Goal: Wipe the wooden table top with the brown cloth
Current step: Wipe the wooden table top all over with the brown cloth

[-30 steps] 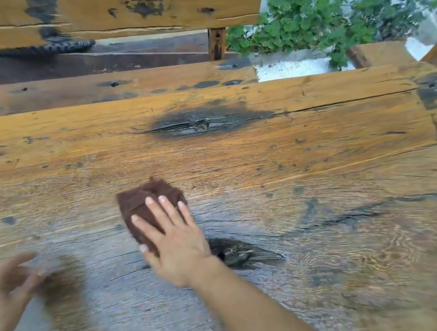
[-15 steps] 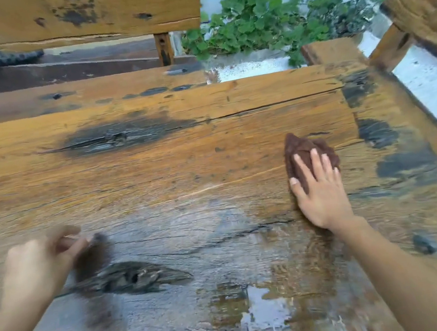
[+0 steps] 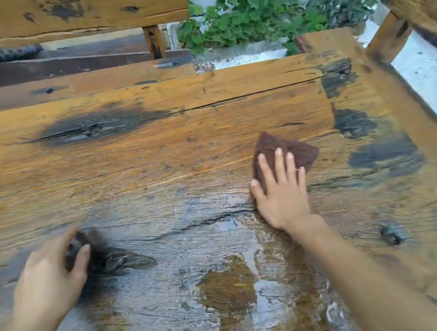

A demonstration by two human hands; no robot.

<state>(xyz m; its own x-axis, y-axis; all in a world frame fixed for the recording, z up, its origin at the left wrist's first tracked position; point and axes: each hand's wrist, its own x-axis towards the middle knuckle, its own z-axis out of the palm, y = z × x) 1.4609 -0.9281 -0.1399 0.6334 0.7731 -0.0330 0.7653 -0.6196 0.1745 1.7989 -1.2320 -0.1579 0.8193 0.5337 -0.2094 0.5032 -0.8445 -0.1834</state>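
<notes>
Starting at the left of the near edge of the wooden table top (image 3: 155,157), the left hand (image 3: 50,279) is down on the boards, thumb and fingers curled round a dark wad (image 3: 76,248). It's too smeared by motion to say whether that's a second rag. A second ago that hand was spread, well left of the big knot (image 3: 124,261), and held nothing I could make out. Now it grips the wad right beside the knot.

Along to the middle of the near edge: a puddle (image 3: 257,296) glints there, unwiped, with a wet sheen running up toward the centre.

On to the right, and the right hand (image 3: 283,198) lies flat, fingers (image 3: 280,165) straight and fanned, pressing the brown cloth (image 3: 296,152) onto the wood. It's close to the right edge, just short of the dark stained patches.

That's the big change. A second ago hand and cloth sat just above the knot; half a second ago they'd swept across to the right edge, and they've barely shifted since. One long stroke across the middle band looks finished, I'd say, and it's now at its turning point. With the puddle standing, plenty is left, so the return pass ought to come nearer, through that water.
</notes>
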